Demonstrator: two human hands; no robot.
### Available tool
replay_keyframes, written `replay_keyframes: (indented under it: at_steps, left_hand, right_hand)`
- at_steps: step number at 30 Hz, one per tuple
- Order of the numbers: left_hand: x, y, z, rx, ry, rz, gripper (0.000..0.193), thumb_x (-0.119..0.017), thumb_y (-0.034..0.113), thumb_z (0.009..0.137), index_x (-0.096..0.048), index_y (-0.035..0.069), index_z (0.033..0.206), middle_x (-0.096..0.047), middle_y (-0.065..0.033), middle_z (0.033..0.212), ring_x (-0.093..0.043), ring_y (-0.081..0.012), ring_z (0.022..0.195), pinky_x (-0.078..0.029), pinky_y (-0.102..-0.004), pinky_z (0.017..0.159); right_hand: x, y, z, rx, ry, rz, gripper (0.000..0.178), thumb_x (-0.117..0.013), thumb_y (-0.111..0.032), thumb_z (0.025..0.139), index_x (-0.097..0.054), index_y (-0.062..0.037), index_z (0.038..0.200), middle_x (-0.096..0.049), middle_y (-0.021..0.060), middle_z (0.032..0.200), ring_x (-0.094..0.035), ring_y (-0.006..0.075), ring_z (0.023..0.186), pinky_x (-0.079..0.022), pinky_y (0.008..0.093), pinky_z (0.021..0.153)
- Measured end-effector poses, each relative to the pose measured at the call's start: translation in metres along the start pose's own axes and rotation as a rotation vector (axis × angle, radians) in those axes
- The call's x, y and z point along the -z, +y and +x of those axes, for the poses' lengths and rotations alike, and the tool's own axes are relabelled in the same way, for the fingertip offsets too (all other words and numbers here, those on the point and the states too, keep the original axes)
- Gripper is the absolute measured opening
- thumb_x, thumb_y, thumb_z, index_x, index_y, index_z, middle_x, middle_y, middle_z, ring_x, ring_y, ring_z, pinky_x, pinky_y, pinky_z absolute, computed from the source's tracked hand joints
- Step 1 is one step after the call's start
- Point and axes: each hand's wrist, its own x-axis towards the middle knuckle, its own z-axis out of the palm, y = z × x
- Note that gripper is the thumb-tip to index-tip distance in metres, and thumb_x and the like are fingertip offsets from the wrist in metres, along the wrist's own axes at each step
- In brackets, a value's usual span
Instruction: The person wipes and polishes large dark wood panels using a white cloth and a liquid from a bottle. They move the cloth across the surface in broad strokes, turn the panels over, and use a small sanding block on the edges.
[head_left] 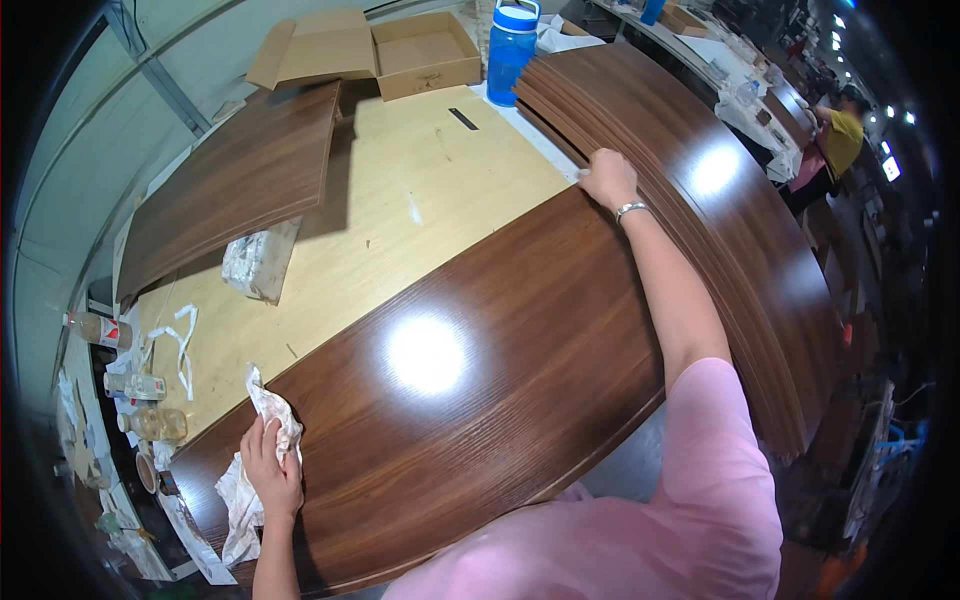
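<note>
A long dark brown wood-grain panel [480,385] lies across the table in front of me, with a bright lamp reflection on its glossy face. Near its left end, my left hand [272,468] grips a crumpled white cloth [240,505] with faint stains, pressed against the panel. My right arm reaches to the panel's far right corner. There my right hand [609,178], a silver bracelet at the wrist, is closed over the edge; its fingertips are partly hidden. Just right of that hand rises a stack of similar brown panels [690,150].
Another brown panel [235,175] rests raised on a wrapped white block [262,262] above the pale yellow tabletop [420,200]. At the back stand an open cardboard box [428,58] and a blue bottle [512,55]. Jars [155,424] line the left edge. A person [838,140] stands far right.
</note>
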Motion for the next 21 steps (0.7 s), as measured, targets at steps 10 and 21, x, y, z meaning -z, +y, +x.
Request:
replay_keyframes:
  at_steps: [10,21]
  left_hand:
    - [-0.001,0.0,-0.002,0.007,0.02,-0.002,0.048,-0.059,0.009,0.078,-0.059,0.002,0.125,-0.052,-0.0215,0.136,-0.048,-0.0408,0.122,-0.037,-0.0491,0.105]
    - [0.0,0.001,0.0,-0.005,0.031,0.013,0.047,-0.057,0.01,0.078,-0.059,0.002,0.125,-0.053,-0.0208,0.135,-0.049,-0.0407,0.12,-0.038,-0.0491,0.104]
  right_hand:
    - [0.015,0.011,0.003,-0.09,-0.151,0.136,0.023,-0.076,-0.029,0.076,-0.075,-0.0072,0.083,-0.073,0.0182,0.092,-0.07,0.0334,0.091,-0.054,0.0423,0.08]
    - [-0.035,-0.175,-0.142,0.51,-0.216,0.288,0.014,-0.063,-0.013,0.073,-0.07,-0.0025,0.08,-0.067,0.0192,0.093,-0.068,0.0341,0.086,-0.056,0.0433,0.072]
